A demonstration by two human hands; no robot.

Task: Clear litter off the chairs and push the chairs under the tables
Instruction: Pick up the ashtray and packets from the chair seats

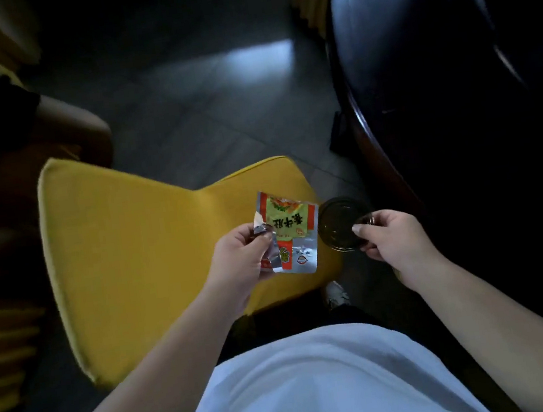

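Yellow chair [130, 245] beside dark table [415, 48]; wrapper [287, 234], lid [340, 224] held above.

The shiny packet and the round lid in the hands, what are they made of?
The snack packet, pinched by the left hand, looks like foil-lined plastic film: silvery, crinkled, glossy print. The round lid, pinched by the right hand, seems thin clear plastic: see-through, with ridged rings catching light.

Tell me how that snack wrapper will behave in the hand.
The wrapper is probably floppy: its foil edge is crumpled where the left hand pinches it. It looks torn open and flat, so likely light. The glossy foil may be slippery, so a pinch seems safer than a loose hold.
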